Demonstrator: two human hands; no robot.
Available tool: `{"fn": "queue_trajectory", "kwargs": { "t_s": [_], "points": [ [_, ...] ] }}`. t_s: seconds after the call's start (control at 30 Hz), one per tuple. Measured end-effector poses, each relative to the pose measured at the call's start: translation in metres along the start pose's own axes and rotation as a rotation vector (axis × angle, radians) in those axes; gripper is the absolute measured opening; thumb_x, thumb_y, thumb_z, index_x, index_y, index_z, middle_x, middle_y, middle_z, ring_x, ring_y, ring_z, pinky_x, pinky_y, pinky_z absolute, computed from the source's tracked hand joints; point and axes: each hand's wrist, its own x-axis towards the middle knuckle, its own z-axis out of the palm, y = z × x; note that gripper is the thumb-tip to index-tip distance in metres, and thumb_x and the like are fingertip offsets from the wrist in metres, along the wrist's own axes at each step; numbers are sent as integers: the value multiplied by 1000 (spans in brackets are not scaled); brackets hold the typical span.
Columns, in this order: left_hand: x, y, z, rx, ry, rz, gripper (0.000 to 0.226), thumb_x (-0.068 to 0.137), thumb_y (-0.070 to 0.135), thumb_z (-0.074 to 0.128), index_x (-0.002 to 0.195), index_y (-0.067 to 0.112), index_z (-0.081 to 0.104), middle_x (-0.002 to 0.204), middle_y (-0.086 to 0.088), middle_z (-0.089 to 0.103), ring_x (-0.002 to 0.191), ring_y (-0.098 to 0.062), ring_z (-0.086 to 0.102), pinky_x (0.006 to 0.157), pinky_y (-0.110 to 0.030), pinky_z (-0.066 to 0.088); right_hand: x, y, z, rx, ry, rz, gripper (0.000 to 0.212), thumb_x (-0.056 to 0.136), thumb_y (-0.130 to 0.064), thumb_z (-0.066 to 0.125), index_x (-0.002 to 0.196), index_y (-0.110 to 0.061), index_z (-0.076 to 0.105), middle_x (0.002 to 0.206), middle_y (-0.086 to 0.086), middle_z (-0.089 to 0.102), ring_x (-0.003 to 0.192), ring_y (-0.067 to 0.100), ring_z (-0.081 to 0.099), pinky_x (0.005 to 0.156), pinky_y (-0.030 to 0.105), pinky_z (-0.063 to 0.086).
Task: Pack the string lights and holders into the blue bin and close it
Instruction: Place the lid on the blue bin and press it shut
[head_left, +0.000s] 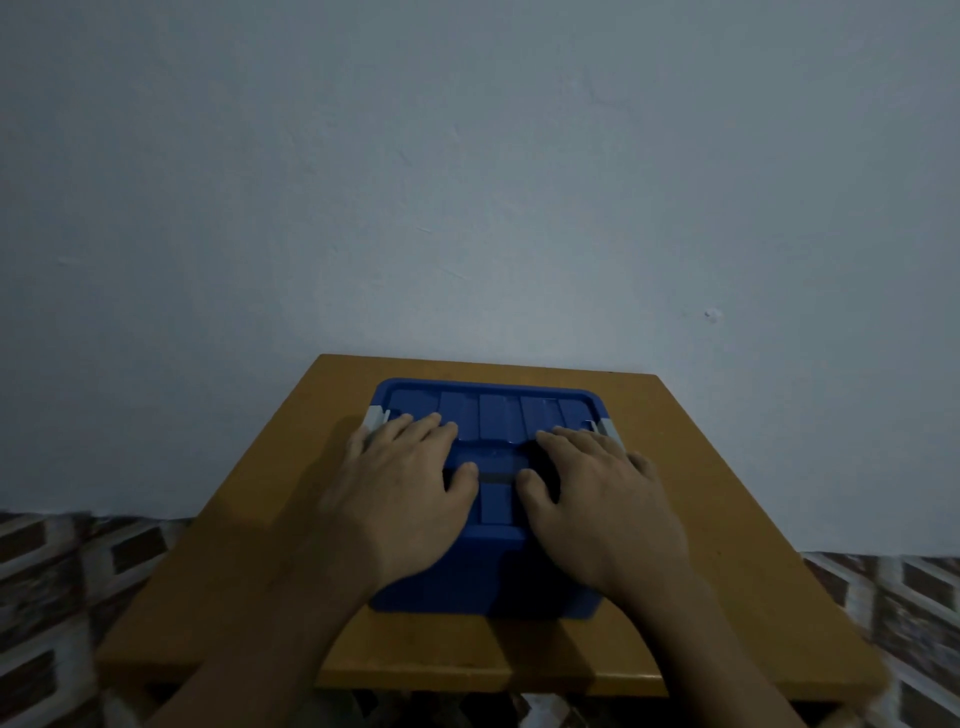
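**A:** Where's the blue bin (488, 587)?

**B:** Lower center of the frame, on the table (249, 571), w/ its lid (498, 421) on top. The lid covers the inside, so we can't see the contents.

**A:** And our hands?

**B:** Both are palm-down on the lid. We've got our left hand (410, 493) on the lid's left half, fingers straight & spread. Our right hand (597, 499) mirrors it on the right half. Neither curls round anything, they just lie flat. The 2 thumbs point inward, w/ a strip of lid between them.

**A:** Latches?

**B:** 2 grey ones. The left latch (375, 418) is just beside our left fingers, the right latch (608, 428) just beside our right fingers. We can't tell if they're snapped down.

**A:** Around it?

**B:** The table is orange-brown. A pale wall (467, 182) fills the upper frame, & there's patterned floor (52, 571) in the lower corners.
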Motion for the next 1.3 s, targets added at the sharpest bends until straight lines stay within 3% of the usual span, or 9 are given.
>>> {"fn": "queue_trajectory", "kwargs": {
  "t_s": [0.3, 0.67, 0.9, 1.3],
  "points": [
    [71, -16, 10, -80, 137, 43, 52, 100, 43, 38, 146, 21, 46, 154, 4, 44, 141, -14, 36, 119, -42, 24, 68, 9, 12, 12, 44, 3, 43, 100, -46, 34, 132, -25, 53, 142, -5, 54, 134, 17, 44, 111, 47, 31],
    [150, -25, 14, -116, 151, -12, 47, 98, 39, 44, 138, 19, 56, 141, -2, 57, 126, -23, 50, 110, -39, 37, 152, 24, 26, 37, 59, 9, 41, 96, -43, 34, 122, -23, 59, 130, 1, 62, 117, 22, 55, 103, 47, 41],
    [179, -29, 17, -97, 208, -59, 43, 96, 39, 43, 127, 18, 65, 121, -7, 68, 109, -26, 58, 92, -38, 49, 183, 30, 39, 24, 207, 50, 31, 93, -36, 38, 79, -19, 59, 84, 1, 66, 71, 21, 54, 70, 33, 43],
    [191, -32, 19, -105, 204, -64, 48, 98, 41, 43, 139, 20, 55, 135, -9, 61, 128, -29, 50, 99, -37, 44, 194, 35, 44, -5, 254, 10, 35, 95, -35, 40, 90, -17, 70, 89, 3, 70, 73, 22, 59, 69, 30, 38]
  ]
}}
